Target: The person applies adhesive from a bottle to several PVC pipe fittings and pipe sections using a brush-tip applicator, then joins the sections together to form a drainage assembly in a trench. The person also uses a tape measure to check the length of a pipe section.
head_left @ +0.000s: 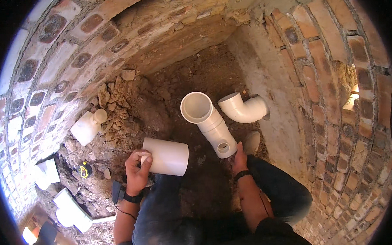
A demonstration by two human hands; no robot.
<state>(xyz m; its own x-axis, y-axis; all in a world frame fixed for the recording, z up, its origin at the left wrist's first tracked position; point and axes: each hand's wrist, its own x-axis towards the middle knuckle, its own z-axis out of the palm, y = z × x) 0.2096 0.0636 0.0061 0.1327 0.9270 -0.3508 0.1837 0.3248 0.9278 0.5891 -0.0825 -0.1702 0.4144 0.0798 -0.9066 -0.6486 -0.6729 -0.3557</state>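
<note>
My left hand (138, 168) grips the left end of a short white plastic pipe (168, 156), its thumb over the rim, holding it roughly level above my left knee. My right hand (239, 159) is closed at the lower end of a white pipe fitting (214, 129). The wide socket of this fitting faces up, and a small round opening shows near its lower end. My right fingers are partly hidden behind it. Just right of the fitting, a white pipe elbow (245, 108) sticks out of the plastered base of the wall, its open mouth turned up and left.
Brick walls (329, 96) close in on both sides of a dirt trench. On the left bank lie rubble (111, 101), a white plastic container (86, 127), a yellow and black tape measure (84, 170), a white branched pipe fitting (71, 209) and another white piece (46, 174).
</note>
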